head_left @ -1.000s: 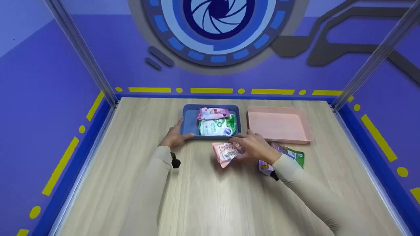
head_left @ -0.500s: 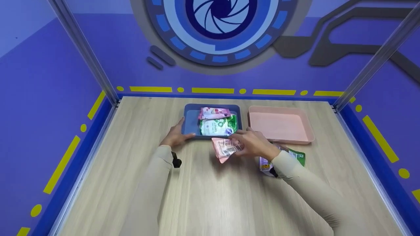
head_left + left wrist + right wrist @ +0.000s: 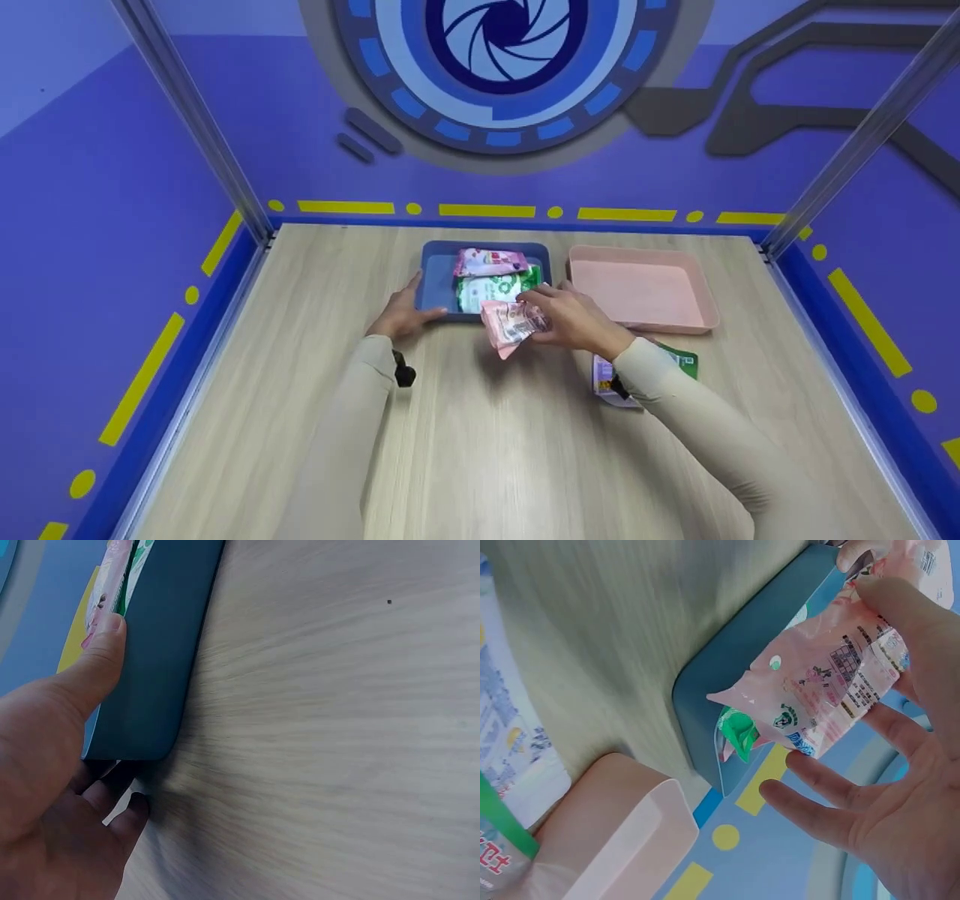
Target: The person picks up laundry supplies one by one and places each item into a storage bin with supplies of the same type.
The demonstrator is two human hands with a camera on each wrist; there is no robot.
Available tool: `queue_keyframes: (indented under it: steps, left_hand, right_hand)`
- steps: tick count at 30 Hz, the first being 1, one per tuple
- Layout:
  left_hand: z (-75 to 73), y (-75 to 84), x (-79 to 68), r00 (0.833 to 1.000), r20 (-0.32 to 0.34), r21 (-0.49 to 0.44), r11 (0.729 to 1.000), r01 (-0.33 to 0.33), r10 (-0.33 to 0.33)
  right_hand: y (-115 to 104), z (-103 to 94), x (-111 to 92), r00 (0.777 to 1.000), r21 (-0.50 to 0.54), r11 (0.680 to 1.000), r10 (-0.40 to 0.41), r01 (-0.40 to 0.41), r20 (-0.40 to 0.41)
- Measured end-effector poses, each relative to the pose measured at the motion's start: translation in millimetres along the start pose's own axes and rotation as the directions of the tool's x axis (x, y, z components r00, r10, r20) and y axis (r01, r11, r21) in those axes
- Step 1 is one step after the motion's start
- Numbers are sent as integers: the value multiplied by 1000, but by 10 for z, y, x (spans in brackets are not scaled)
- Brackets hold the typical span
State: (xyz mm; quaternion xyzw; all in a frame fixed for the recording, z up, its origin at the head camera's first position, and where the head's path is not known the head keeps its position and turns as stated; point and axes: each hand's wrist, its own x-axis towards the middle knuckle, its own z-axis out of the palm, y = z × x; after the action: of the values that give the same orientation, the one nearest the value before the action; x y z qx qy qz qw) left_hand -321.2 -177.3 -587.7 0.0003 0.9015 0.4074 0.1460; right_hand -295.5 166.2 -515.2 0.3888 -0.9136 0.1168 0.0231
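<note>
My left hand (image 3: 403,313) holds the near left corner of a blue tray (image 3: 437,281), its thumb (image 3: 107,645) against the front rim and the other fingers round the side. Inside the tray lie a pink-and-white snack bag (image 3: 491,262) and a green-and-white bag (image 3: 480,291). With thumb and fingers, my right hand (image 3: 574,319) pinches a crinkled pink snack bag (image 3: 817,682). This bag overlaps the tray's front rim in the head view, tilted, with one corner pointing down. Printed text and a barcode face the right wrist camera.
A shallow pink tray (image 3: 641,289) stands right of the blue one with nothing in it. In front of it, partly under the right forearm, lie a purple-and-white bag (image 3: 604,377) and a green bag (image 3: 686,362). Blue-purple panels (image 3: 247,112) enclose the wooden table (image 3: 480,465).
My right hand has moved away from me with the pink snack bag, from in front of the blue tray to its front rim. The left hand keeps its place on the tray.
</note>
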Motion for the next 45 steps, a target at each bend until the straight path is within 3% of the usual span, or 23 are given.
queue_keyframes:
  steps: [9, 18, 27, 37, 45]
  left_hand:
    - [15, -6, -7, 1000, -17, -7, 1000, -20, 20]
    - [5, -26, 7, 998, -28, 21, 998, -56, 57]
    - [11, -16, -2, 999, -33, 29, 999, -28, 29]
    - [10, -20, 9, 1000, -21, 19, 1000, -19, 20]
    - [8, 11, 5, 999, -26, 17, 1000, -23, 23]
  right_hand:
    - [-37, -24, 82, 998, -26, 1000, -4, 3, -60]
    - [-103, -53, 149, 993, -56, 996, 66, -72, -102]
    - [-98, -75, 246, 988, -97, 992, 67, -81, -139]
    - [-78, -133, 337, 988, -79, 990, 108, -117, -113]
    - [-80, -182, 456, 985, -128, 978, 153, -162, -81]
